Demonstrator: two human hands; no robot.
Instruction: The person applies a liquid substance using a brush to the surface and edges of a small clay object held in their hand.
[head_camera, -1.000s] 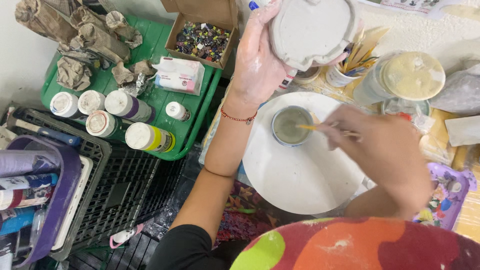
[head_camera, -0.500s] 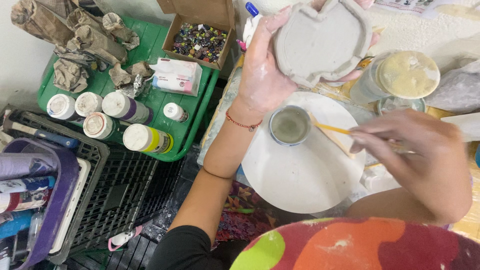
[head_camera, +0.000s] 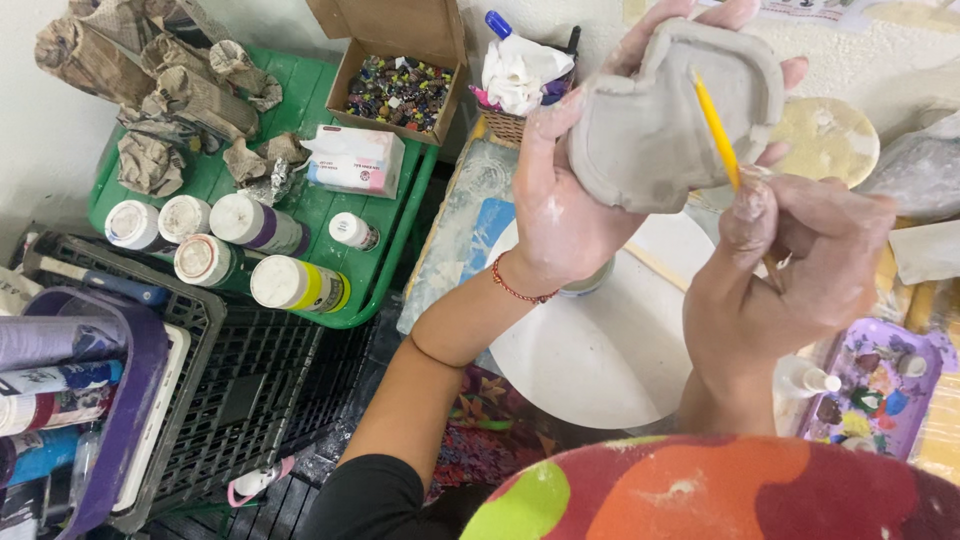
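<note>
messy craft table, white wheel (head_camera: 600, 350) in the middle. above it, left hand (head_camera: 560, 215) grips the grey clay dish (head_camera: 665, 110), still bare and unpainted; right hand (head_camera: 800, 260) pinches a yellow brush (head_camera: 717, 130) against it.

I see bright, even light with soft, weak shadows and no strong glare. The center is sharp. At 6 o'clock the colorful stool (head_camera: 720, 490) is near the lens and a little soft.
</note>
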